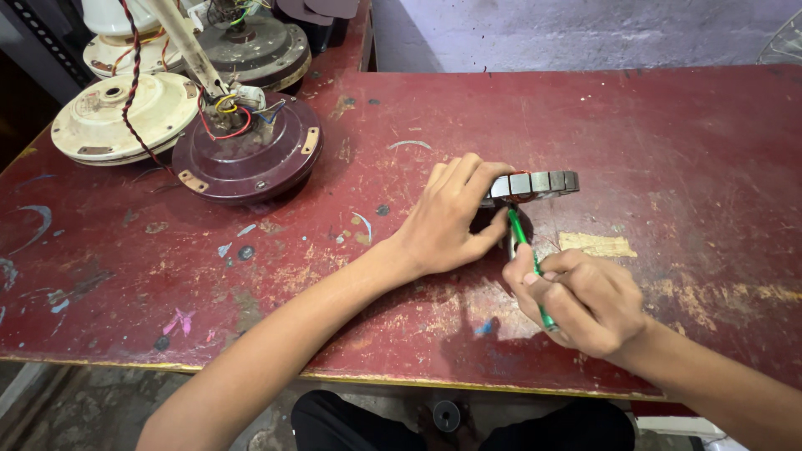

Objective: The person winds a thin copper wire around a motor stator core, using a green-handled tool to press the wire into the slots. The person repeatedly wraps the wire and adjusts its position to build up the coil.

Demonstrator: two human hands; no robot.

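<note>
At the far left corner of the worn, paint-flecked red wooden table (668, 125) sits a cluster of ceiling-fan motor housings: a round cream-coloured metal one (117, 117) nearest the left edge, another cream one (113, 50) behind it, and a dark maroon round housing (251, 150) just to its right with red, yellow and blue wires (227, 113) spilling from its top. A twisted red-and-black cord (134, 92) trails across the cream housing. A grey-brown housing (259, 46) stands behind, against the far edge.

Toward the middle of the table, the person's left hand (447, 221) reaches in, its fingers curled over and gripping the left end of a grey laminated steel stator ring with reddish copper winding (539, 184), which stands on edge, tilted up off the table. Just below it, nearer the front edge, the right hand (585, 301) is clenched around a green-handled screwdriver (526, 250), whose tip points up at the ring's underside beside the left thumb. A torn patch of tan tape (597, 245) is stuck to the table right of the hands.
</note>
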